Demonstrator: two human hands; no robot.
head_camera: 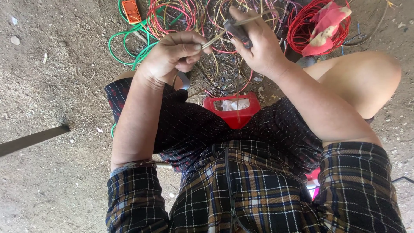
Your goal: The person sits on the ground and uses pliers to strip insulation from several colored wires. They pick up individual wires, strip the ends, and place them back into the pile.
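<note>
The left hand (172,56) curls its fingers tight, pinching a thin, pale wire (224,32) at the fingertips. The right hand (256,45) wraps closed around a small dark-handled tool (238,33), meeting the same wire just beside those fingertips. Beyond both hands lie tangled coloured wire coils (181,17) on dusty ground; below them sits a glossy red plastic container (235,110).

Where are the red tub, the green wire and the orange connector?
Red tub (235,118): head view, on its front wall, between the knees.
Green wire (125,45): head view, on a loop lying on the dirt, upper left.
Orange connector (131,11): head view, on its top face, at the top edge.
</note>
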